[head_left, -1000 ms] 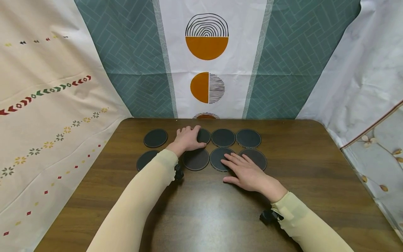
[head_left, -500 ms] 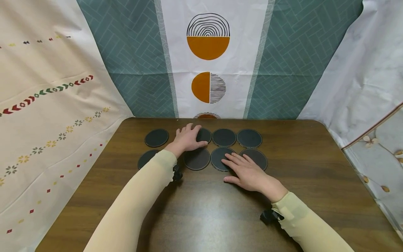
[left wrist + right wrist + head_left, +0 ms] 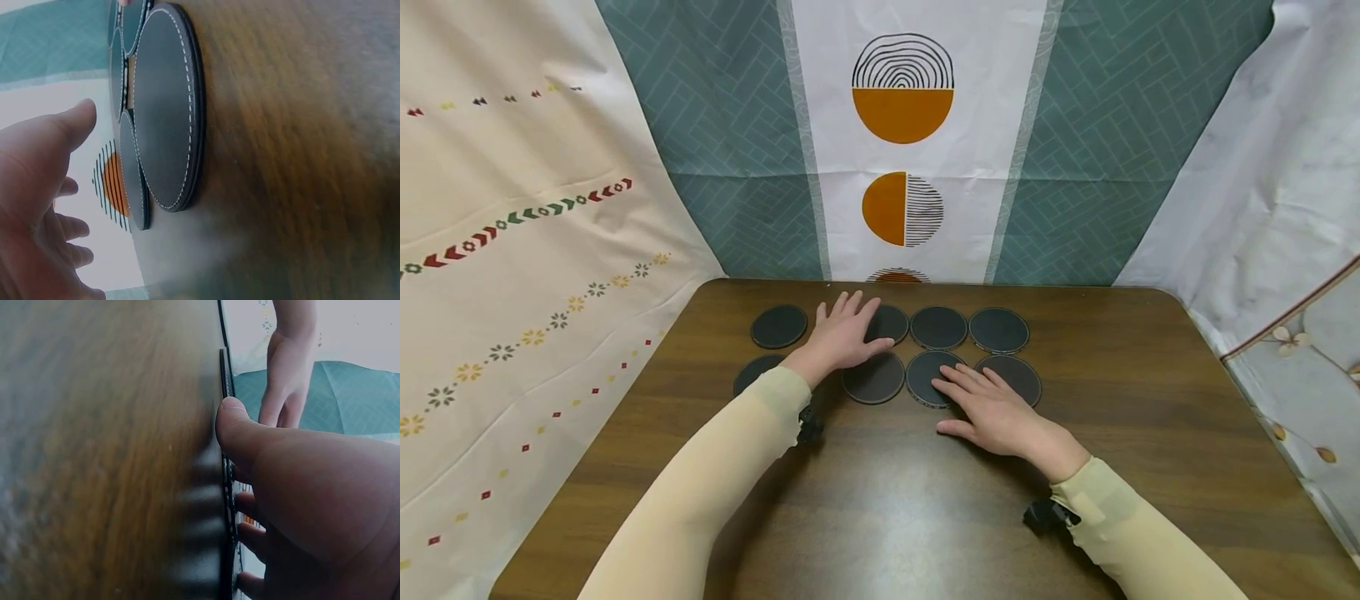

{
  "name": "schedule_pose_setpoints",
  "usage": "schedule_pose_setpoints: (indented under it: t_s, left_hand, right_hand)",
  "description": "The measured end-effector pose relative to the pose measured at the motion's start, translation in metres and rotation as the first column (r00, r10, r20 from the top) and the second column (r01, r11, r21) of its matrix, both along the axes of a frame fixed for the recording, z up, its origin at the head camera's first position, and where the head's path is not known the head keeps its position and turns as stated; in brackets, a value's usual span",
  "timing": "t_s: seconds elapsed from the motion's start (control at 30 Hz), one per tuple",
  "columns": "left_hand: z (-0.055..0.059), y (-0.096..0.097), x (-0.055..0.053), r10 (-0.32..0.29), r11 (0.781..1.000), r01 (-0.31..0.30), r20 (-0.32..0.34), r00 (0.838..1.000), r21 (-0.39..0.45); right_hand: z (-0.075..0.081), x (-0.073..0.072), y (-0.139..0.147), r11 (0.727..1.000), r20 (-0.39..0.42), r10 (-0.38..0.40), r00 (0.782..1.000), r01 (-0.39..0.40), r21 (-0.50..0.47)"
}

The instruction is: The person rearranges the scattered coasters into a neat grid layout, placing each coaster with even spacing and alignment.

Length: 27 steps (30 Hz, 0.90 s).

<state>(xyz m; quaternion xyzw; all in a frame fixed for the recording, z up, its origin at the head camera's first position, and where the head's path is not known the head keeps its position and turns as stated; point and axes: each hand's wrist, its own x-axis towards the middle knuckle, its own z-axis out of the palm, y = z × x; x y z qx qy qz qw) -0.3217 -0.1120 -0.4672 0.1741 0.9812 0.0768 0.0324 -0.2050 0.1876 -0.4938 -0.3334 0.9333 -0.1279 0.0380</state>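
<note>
Several round dark coasters lie flat in two rows on the table; a front-row coaster shows pale stitching round its rim in the left wrist view. My left hand, fingers spread, is at the back row, between the far-left coaster and a coaster it partly covers. Nothing is in its grasp. My right hand reaches in from the right, its fingers straight and lying over the front coaster and the dark coaster right of it. Its thumb points left, close above the tabletop.
The brown wooden table ends at a patterned curtain behind the coasters. Cream cloth hangs on the left, white cloth on the right. A front-left coaster is partly behind the left forearm.
My left hand has shifted slightly left relative to the coasters, and its fingers have straightened and spread. The right hand stays put. The head view has turned a little left.
</note>
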Motion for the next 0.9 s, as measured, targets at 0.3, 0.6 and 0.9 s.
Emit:
schedule_pose_setpoints:
  t_s: [0.3,0.6,0.9]
  left_hand:
    - [0.006,-0.009,0.017,0.009,1.000,-0.009,-0.022,1.000,-0.010]
    - [0.012,-0.031,0.035,0.020,1.000,-0.019,-0.046,0.999,0.007]
    - [0.017,-0.058,0.052,0.041,0.999,-0.040,-0.074,0.996,0.017]
  right_hand:
    - [-0.001,-0.001,-0.002,0.999,0.003,0.004,1.000,-0.004,0.032]
    - [0.000,-0.001,-0.002,0.999,0.007,0.001,1.000,-0.001,0.034]
    - [-0.001,-0.001,0.000,1.000,0.005,0.003,1.000,-0.003,0.006]
